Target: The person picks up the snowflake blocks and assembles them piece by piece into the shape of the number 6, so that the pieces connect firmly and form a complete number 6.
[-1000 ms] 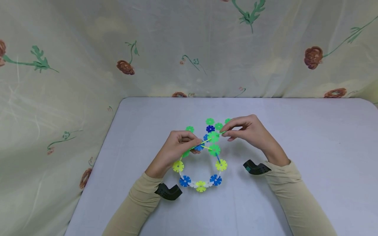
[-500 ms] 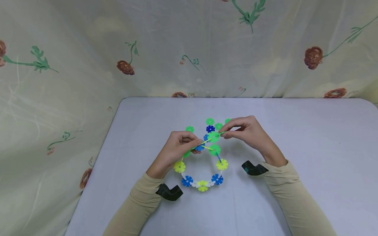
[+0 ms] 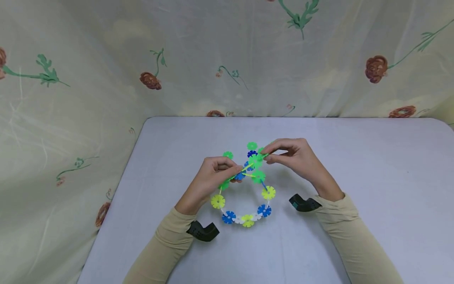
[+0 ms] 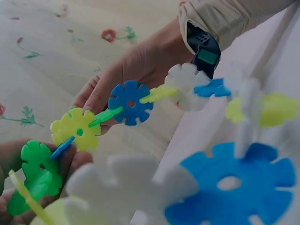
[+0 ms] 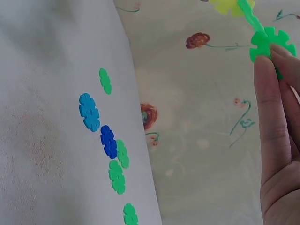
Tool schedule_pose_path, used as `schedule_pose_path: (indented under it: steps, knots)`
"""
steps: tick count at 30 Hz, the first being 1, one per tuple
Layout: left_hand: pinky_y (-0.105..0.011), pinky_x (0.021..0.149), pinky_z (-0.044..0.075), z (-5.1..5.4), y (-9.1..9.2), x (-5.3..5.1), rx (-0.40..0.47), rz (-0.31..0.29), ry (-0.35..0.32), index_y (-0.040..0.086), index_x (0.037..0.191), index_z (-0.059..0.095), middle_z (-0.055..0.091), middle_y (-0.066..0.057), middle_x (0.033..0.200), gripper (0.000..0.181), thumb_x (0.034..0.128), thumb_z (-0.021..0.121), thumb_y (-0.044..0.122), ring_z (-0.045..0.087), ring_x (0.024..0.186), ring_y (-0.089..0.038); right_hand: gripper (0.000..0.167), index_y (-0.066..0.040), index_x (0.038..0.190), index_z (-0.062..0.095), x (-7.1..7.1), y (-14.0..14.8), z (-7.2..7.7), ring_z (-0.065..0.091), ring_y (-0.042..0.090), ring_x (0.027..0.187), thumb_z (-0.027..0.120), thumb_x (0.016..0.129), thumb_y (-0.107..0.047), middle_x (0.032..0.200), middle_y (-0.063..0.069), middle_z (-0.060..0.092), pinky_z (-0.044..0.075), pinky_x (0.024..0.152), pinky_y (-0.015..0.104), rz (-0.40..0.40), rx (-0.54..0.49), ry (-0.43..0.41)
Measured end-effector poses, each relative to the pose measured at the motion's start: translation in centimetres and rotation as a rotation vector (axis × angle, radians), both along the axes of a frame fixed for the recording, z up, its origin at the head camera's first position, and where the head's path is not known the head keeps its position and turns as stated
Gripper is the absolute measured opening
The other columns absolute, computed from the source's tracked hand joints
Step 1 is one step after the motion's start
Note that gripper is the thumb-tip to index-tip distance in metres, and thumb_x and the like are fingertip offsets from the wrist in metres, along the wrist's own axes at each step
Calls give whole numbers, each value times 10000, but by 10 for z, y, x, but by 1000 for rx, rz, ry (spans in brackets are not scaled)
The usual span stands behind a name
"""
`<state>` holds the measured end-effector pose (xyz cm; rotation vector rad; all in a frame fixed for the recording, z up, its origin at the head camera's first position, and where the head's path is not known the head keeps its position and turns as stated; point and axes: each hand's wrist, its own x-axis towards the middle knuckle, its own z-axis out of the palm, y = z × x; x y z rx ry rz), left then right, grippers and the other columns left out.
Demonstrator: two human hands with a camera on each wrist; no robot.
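Observation:
A loop of interlocking snowflake discs in yellow, blue, white and green hangs between the hands, above the table. My left hand [image 3: 216, 175] pinches the loop at its upper left, beside a blue disc [image 3: 239, 175]. Thumb and fingertips of my right hand [image 3: 292, 154] pinch a green disc [image 5: 262, 44] at the loop's upper right end. A yellow disc [image 3: 218, 201] and a blue disc [image 3: 228, 217] show on the lower left of the loop. In the left wrist view, a large blue disc [image 4: 248, 187] is close to the camera. The fingers partly cover the discs they hold.
Several loose discs lie on the white table [image 3: 372, 177] beyond the hands, among them a dark blue disc [image 5: 108, 141], a light blue disc [image 5: 89, 112] and a green disc [image 3: 228, 155]. A flowered curtain [image 3: 262, 71] hangs behind the table's far edge.
The lower part of the loop has swung to the right and slightly up. My right hand has shifted a little left with its green disc; the left hand has barely moved.

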<state>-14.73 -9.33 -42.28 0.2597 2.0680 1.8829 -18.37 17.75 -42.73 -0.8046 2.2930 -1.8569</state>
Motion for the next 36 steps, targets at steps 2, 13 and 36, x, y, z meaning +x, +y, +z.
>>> schedule_pose_path:
  steps: [2,13,36]
  knots:
    - [-382,842,590,0,1,0,-4,43,10,9,965,748,779,-19,816,175,997,703,176,744,843,-180,341,-42,1265,707,0,-1,0,755,117,1008,740,928,7,1230,-44,744,644,848,318,-8,-19,-10]
    - [-270,783,546,-1,1,-2,95,247,37,-44,973,708,772,38,784,251,1003,700,205,743,868,-202,416,-52,1300,693,-1,-4,-3,753,113,981,806,909,-139,1268,137,723,621,856,237,28,134,-164]
    - [-381,866,645,-7,-4,-8,-34,87,-24,-26,1052,743,794,-166,1011,186,982,715,144,767,846,-156,172,-38,1064,793,-5,4,-5,683,85,698,794,895,-65,1072,243,766,598,648,247,275,233,-178]
